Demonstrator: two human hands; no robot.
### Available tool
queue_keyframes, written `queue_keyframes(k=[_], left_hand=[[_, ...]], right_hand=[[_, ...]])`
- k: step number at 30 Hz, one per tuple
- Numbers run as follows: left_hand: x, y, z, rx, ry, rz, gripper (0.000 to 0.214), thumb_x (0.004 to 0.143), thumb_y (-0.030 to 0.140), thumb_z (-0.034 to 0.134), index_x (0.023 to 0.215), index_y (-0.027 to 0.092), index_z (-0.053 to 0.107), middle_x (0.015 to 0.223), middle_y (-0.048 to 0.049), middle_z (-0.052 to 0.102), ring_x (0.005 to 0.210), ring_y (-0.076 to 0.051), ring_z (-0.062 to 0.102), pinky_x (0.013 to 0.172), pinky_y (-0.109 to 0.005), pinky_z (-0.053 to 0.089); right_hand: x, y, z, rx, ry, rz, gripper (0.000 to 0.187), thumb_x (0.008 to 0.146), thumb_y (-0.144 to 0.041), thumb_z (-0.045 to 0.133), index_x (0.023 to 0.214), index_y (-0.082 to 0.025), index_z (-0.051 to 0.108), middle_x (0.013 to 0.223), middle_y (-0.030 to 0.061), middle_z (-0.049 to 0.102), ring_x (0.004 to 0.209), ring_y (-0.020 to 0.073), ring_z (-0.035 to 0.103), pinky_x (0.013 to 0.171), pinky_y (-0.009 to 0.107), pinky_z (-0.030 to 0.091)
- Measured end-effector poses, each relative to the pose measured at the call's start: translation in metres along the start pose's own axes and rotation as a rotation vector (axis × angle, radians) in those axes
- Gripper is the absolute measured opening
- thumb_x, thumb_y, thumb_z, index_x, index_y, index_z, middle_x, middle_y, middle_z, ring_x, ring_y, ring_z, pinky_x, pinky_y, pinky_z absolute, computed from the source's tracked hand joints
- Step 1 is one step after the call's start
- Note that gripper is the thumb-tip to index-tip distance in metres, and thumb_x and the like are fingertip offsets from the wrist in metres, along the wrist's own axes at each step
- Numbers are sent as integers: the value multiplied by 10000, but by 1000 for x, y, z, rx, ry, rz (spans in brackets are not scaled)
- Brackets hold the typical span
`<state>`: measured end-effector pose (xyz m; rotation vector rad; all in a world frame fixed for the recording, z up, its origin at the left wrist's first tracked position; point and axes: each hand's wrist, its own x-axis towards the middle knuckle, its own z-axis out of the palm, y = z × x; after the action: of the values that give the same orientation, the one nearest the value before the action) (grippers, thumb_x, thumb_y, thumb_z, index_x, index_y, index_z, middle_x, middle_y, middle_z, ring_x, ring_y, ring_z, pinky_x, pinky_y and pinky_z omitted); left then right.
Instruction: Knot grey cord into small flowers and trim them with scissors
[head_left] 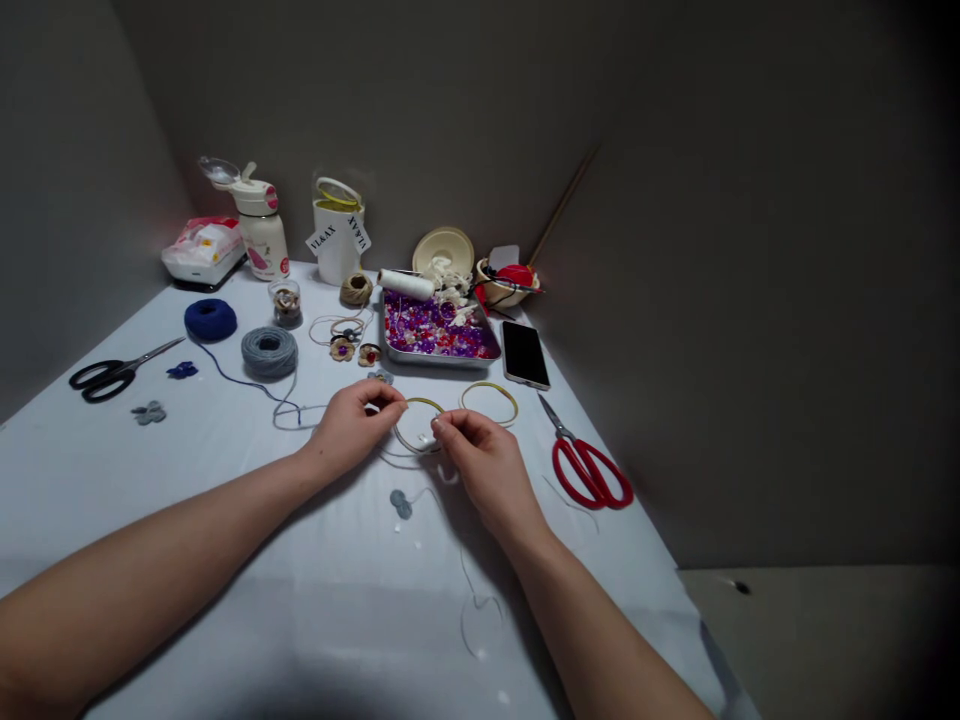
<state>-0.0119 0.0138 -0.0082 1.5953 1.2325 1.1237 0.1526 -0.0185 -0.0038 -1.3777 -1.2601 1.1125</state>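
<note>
Between my hands is a thin hoop [424, 402], yellowish along its top and paler lower down. My left hand [356, 428] is closed in a pinch at its left edge. With thumb and fingers together, my right hand [486, 462] grips its right side. Something small and white shows inside the hoop near my right fingertips; I cannot make out what. Below lies a small grey yarn piece [401, 503], its thin thread trailing toward the front. A second yellow hoop [489, 386] rests just beyond my right hand.
Red-handled scissors [591, 470] and a phone [525, 354] lie at right. A metal tray [442, 358] of beads stands behind my hands. Farther left are a grey yarn ball [269, 352], a blue yarn ball [211, 319], black-handled scissors [112, 377] and a bottle [264, 240]. Walls border the table.
</note>
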Motion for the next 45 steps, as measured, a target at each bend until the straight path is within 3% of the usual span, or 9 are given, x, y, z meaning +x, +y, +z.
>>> queue_keyframes(k=[5, 12, 16, 22, 28, 35, 40, 45], left_hand=[[12, -12, -12, 321, 123, 172, 109, 793, 176, 541, 733, 171, 632, 799, -40, 643, 771, -164, 579, 696, -284, 451], [17, -16, -16, 446, 109, 170, 146, 776, 114, 507, 766, 174, 640, 830, -43, 651, 793, -173, 589, 743, -298, 455], [11, -8, -12, 219, 96, 125, 108, 792, 173, 544, 850, 162, 635, 870, -46, 646, 774, -155, 575, 708, -285, 446], [-7, 14, 8, -398, -274, -195, 228, 774, 328, 632, 911, 150, 589, 660, 13, 570, 530, -82, 478, 491, -220, 357], [-11, 15, 12, -639, -393, -332, 254, 752, 311, 673, 911, 153, 554, 600, 39, 518, 492, -57, 438, 434, -190, 278], [-8, 13, 7, -482, -295, -303, 82, 742, 203, 644, 793, 151, 606, 672, 15, 550, 523, -58, 430, 489, -221, 322], [-6, 10, 5, -245, -180, -141, 39, 760, 192, 607, 748, 156, 617, 685, 4, 587, 575, -88, 476, 558, -248, 381], [-8, 5, 3, -17, -144, 59, 76, 785, 202, 564, 770, 155, 621, 711, -9, 599, 645, -117, 513, 616, -262, 408]], right_hand=[[-1, -1, -1, 56, 31, -15, 191, 728, -361, 664, 726, -174, 628, 622, -23, 539, 565, 109, 439, 529, 249, 322], [0, -2, -1, 101, 36, -17, 180, 715, -351, 680, 725, -178, 631, 633, -24, 544, 579, 110, 437, 561, 261, 326], [0, -2, -1, 137, 19, -9, 175, 716, -347, 685, 717, -179, 636, 609, -32, 533, 570, 108, 424, 563, 263, 319], [-2, -3, 1, 286, -13, 36, 182, 677, -348, 738, 720, -196, 649, 651, -27, 573, 575, 99, 440, 558, 253, 319], [-2, -2, 4, 411, -76, 82, 210, 632, -345, 773, 693, -187, 648, 668, -18, 585, 604, 102, 476, 579, 253, 351], [-1, 3, 2, 282, -92, 39, 203, 683, -324, 723, 831, -202, 657, 782, 4, 601, 676, 126, 527, 617, 273, 412], [3, 4, -5, 155, -36, -45, 271, 671, -280, 711, 921, -212, 632, 804, -6, 568, 699, 126, 533, 640, 278, 437], [5, 1, -10, -26, -12, -142, 194, 720, -302, 660, 883, -203, 622, 857, 23, 601, 705, 144, 546, 643, 299, 448]])
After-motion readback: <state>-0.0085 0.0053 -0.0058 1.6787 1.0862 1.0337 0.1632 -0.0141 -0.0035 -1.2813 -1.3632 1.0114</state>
